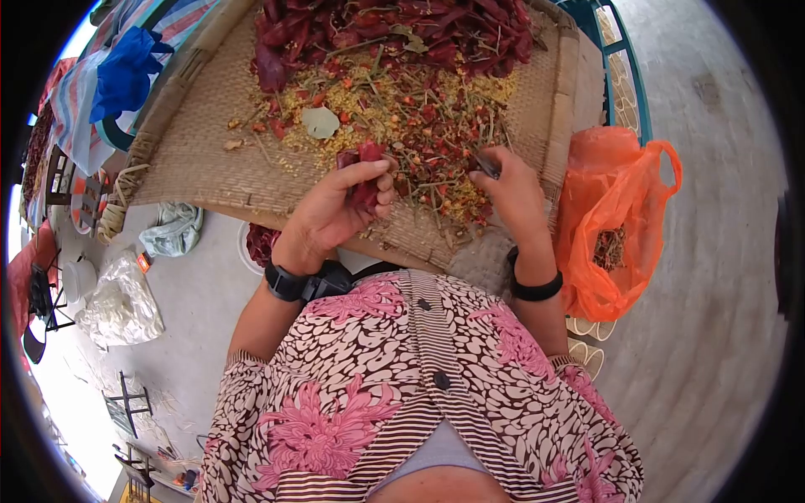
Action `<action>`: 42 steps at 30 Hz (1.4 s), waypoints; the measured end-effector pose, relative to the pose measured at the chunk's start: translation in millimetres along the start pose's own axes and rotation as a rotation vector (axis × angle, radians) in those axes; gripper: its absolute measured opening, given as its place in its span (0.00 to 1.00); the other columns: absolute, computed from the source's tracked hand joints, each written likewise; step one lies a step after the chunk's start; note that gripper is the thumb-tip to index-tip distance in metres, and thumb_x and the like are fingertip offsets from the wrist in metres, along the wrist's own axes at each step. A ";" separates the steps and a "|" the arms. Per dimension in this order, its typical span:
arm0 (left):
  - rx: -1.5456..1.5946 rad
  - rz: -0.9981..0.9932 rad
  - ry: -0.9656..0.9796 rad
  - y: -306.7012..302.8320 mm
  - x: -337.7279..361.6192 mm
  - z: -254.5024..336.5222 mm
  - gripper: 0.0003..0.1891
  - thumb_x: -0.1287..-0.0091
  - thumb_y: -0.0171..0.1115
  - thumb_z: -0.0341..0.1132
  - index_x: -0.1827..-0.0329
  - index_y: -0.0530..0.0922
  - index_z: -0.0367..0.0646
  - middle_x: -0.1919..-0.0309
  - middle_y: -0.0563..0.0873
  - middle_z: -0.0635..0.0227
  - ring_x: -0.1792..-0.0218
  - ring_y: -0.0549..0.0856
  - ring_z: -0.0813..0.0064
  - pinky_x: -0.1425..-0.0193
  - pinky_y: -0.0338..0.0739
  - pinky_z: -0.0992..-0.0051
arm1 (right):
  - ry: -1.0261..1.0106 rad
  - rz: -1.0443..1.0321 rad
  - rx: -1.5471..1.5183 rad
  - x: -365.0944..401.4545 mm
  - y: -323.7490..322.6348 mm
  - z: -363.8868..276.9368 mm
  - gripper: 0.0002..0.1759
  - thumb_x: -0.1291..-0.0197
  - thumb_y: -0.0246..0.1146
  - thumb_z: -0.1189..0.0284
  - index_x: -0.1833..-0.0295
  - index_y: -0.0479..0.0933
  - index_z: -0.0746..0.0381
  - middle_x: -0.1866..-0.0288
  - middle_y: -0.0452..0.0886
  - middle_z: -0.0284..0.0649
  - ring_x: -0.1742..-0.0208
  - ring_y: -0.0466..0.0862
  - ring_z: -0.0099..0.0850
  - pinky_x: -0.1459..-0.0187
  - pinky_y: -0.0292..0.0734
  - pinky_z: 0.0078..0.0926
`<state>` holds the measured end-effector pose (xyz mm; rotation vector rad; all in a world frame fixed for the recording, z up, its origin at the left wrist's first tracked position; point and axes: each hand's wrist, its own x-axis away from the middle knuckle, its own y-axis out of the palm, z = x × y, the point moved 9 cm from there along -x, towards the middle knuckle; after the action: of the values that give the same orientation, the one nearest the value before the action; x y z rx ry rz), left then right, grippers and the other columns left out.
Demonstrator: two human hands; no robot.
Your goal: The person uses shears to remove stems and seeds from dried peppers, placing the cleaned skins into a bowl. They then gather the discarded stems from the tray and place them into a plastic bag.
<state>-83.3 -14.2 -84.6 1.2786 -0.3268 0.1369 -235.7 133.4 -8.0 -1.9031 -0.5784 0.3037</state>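
My left hand (344, 205) is closed around a few dried red chili peppers (370, 152), whose ends stick out past the thumb and below the fingers. To its right, my right hand (518, 189) grips a small dark tool (489, 165); its kind is mostly hidden by the fingers. Both hands are over the near part of a woven bamboo tray (189, 168). Under and beyond them lie yellow seeds (293, 151), cut stems and red scraps. A heap of whole dried chilies (377, 33) fills the far side of the tray.
An orange plastic bag (620, 222) with stem scraps inside hangs at the tray's right. Below the tray's near edge stands a white container (253, 247) of red chilies. Clear plastic bags (126, 302) lie on the floor at left, and a blue bag (126, 71) hangs at upper left.
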 end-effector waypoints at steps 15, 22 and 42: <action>-0.017 0.043 0.000 -4.3 -2.9 0.0 0.13 0.30 0.58 0.32 0.47 0.76 0.35 0.68 0.79 0.70 0.68 0.76 0.76 0.64 0.72 0.76 | 0.170 -0.050 0.194 -13.2 3.6 10.0 0.16 0.45 0.63 0.58 0.60 0.81 0.60 0.64 0.84 0.48 0.59 0.83 0.48 0.56 0.75 0.44; -0.002 0.015 0.009 -2.7 -1.7 0.0 0.13 0.30 0.58 0.32 0.47 0.76 0.35 0.67 0.79 0.70 0.67 0.77 0.76 0.64 0.72 0.76 | 0.136 -0.019 -0.021 -5.3 -12.7 27.9 0.15 0.48 0.62 0.64 0.62 0.79 0.64 0.70 0.81 0.47 0.68 0.82 0.40 0.63 0.73 0.36; -0.028 -0.099 -0.029 7.9 2.1 -4.9 0.13 0.31 0.59 0.30 0.46 0.74 0.36 0.66 0.77 0.69 0.68 0.73 0.79 0.65 0.68 0.78 | -0.006 -0.037 0.148 7.6 -9.8 8.7 0.11 0.43 0.64 0.67 0.56 0.79 0.59 0.59 0.80 0.47 0.56 0.81 0.47 0.55 0.74 0.43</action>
<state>-82.8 -7.4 -77.9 1.2673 -0.2890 0.0295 -235.7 147.3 -2.0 -1.7478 -0.5785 0.3192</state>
